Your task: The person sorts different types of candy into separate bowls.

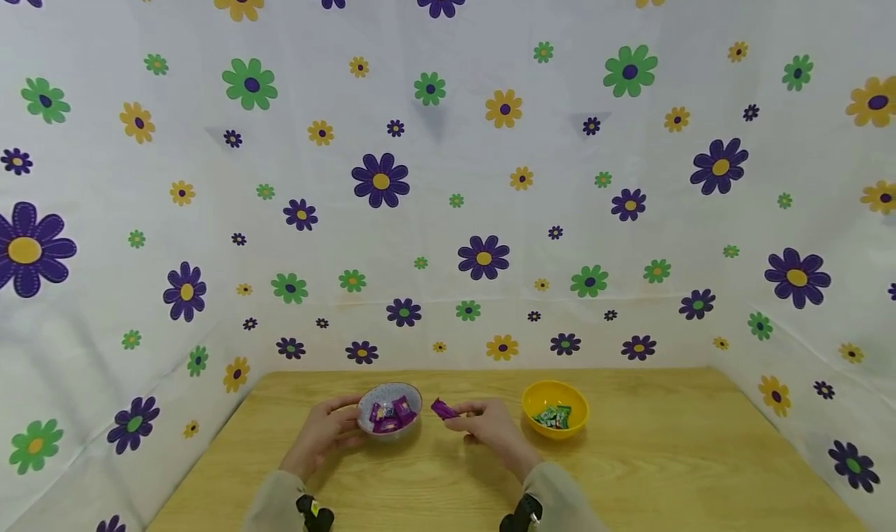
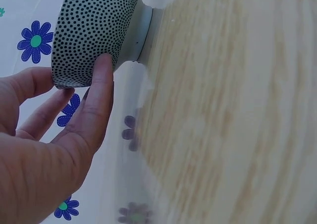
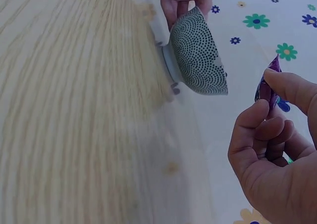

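A small bowl [image 1: 375,395] with a dark dotted pattern stands on the table at centre left, with several purple-wrapped candies [image 1: 389,421] inside. My left hand [image 1: 325,431] holds it from the left, fingers and thumb against its rim and outer wall [image 2: 91,33]. To the right of this bowl, my right hand [image 1: 492,429] pinches one purple-wrapped candy [image 1: 442,409] between thumb and forefinger, its other fingers curled in. In the right wrist view, the candy [image 3: 266,91] is apart from the dotted bowl [image 3: 198,55] and at about the height of its rim.
Just beyond my right hand is a yellow bowl [image 1: 542,395] containing several green-wrapped candies [image 1: 555,417]. Both bowls are near the back of the wooden table [image 1: 672,454]. White sheeting [image 1: 448,229] with printed flowers rises behind the table and along both sides.
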`<action>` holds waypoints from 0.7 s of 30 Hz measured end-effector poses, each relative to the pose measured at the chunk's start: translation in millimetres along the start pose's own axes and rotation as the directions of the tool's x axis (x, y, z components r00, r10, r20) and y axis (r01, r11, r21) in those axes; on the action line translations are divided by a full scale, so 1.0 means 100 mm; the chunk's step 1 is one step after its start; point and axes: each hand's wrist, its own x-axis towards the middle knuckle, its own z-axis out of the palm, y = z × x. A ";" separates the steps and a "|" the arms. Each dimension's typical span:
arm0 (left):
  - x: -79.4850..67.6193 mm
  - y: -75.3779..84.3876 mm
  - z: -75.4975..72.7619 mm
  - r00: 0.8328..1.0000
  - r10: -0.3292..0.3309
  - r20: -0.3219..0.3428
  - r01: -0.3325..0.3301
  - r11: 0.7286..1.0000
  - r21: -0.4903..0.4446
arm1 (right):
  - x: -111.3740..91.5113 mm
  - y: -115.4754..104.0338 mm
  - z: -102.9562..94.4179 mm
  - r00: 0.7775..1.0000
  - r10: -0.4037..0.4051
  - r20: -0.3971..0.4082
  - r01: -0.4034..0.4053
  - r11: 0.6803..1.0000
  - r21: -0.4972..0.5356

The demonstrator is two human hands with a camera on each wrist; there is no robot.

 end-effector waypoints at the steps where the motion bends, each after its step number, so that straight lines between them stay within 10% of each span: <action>1: 0.00 0.01 0.00 1.000 0.004 0.002 -0.004 1.000 0.006 | 0.01 -0.02 0.01 1.000 -0.002 0.002 0.002 1.000 -0.003; 21: -0.02 0.02 -0.05 0.999 0.009 0.047 -0.008 1.000 -0.018 | 0.16 -0.19 0.46 0.998 -0.053 0.013 0.053 0.998 0.025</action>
